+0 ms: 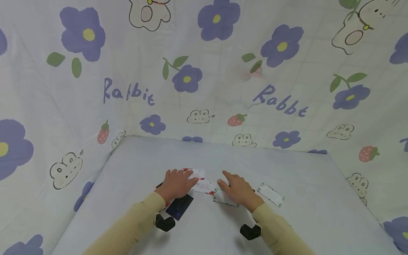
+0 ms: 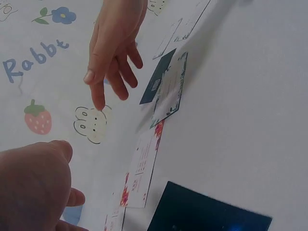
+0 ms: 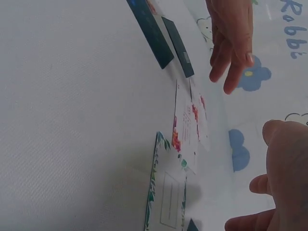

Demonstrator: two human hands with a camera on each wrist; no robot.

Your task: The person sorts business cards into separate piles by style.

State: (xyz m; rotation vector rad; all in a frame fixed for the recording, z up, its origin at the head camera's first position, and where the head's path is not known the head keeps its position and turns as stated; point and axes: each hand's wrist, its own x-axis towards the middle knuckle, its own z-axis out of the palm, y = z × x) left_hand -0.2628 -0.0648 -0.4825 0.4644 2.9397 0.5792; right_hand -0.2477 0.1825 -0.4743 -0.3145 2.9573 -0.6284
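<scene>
Both hands are held above a spread of small printed cards, holding nothing. My left hand (image 1: 176, 184) has its fingers loosely extended over the left side, partly hiding cards beneath it. Just below it lies a dark card (image 1: 180, 208). Between the hands are two white cards with red floral corners, a nearer card (image 1: 204, 187) and a farther card (image 1: 199, 173). My right hand (image 1: 239, 189), fingers spread and relaxed, is over a white card with a green leaf border (image 1: 224, 199). In the left wrist view, a dark green card (image 2: 156, 82) lies beside that leaf-bordered card (image 2: 169, 91).
Another leaf-bordered white card (image 1: 271, 194) lies right of the right hand. The cards rest on a white table (image 1: 204, 233). A curtain (image 1: 223, 88) with flowers and rabbits surrounds its back and sides. Black wrist devices, one left (image 1: 165, 223) and one right (image 1: 250, 232), hang below the sleeves.
</scene>
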